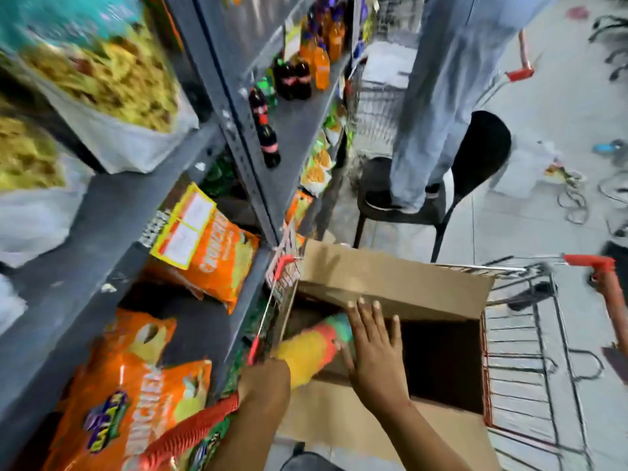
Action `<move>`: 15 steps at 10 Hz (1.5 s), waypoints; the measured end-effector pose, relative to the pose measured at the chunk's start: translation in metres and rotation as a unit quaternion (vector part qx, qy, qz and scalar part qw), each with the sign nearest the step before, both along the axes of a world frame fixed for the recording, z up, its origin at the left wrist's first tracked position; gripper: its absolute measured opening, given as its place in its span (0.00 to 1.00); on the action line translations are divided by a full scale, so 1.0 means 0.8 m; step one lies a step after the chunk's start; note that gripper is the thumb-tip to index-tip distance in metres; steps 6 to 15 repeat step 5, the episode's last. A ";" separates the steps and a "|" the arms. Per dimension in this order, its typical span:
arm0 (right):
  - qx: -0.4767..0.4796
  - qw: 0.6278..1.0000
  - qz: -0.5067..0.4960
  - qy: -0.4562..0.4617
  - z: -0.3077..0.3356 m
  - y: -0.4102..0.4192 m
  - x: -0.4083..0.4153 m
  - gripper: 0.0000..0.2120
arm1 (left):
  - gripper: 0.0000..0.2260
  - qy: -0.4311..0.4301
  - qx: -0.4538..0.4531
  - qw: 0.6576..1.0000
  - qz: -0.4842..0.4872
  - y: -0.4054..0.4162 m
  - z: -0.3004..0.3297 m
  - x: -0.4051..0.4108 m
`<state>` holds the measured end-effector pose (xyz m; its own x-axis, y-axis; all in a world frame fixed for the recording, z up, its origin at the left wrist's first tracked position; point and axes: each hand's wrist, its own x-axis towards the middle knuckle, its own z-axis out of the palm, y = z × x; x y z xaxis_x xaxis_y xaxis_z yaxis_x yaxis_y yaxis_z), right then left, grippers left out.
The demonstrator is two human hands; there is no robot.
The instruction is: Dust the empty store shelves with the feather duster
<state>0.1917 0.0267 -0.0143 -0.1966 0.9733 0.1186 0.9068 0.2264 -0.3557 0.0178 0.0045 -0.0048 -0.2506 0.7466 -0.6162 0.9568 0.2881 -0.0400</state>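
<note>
Half the feather duster [314, 345] behind left hand [263, 385], blurred.

Bright, even indoor light with no single source in view; colours saturated. Pale tiled floor [530, 205] at right washed out, near overexposed. Strong motion blur at top left: clear bags of yellow snacks [102, 73] smeared, print on orange crisp packets [210, 263] barely legible. Wide-angle distortion bends grey metal shelf uprights [238, 107] and tilts them toward the frame edges. Inside of open brown cardboard box [441, 365] in deep shadow, contents unreadable. Soft shadow under black chair [407, 198]. Silver wire trolley [530, 351] shows smeary, painted-looking compression artefacts.
</note>
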 end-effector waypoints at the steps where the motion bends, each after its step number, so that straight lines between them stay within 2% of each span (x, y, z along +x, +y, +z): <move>1: -0.014 1.000 -0.009 -0.010 -0.037 0.004 0.006 0.28 | 0.17 -0.014 -0.024 1.000 -0.008 0.021 -0.009 0.016; 2: -0.028 1.000 -0.004 -0.013 -0.064 0.002 0.004 0.27 | 0.19 0.027 -0.077 0.991 -0.102 0.030 -0.023 0.010; 3: -0.033 0.999 -0.002 -0.028 -0.083 -0.004 0.003 0.28 | 0.19 0.054 -0.119 0.985 -0.115 0.026 -0.038 -0.002; 5: -0.031 0.999 -0.006 -0.025 -0.065 -0.011 0.001 0.28 | 0.19 0.088 -0.066 0.985 -0.131 0.024 -0.007 0.002; 15: -0.031 0.999 -0.006 -0.025 -0.065 -0.011 0.001 0.28 | 0.19 0.088 -0.066 0.985 -0.131 0.024 -0.007 0.002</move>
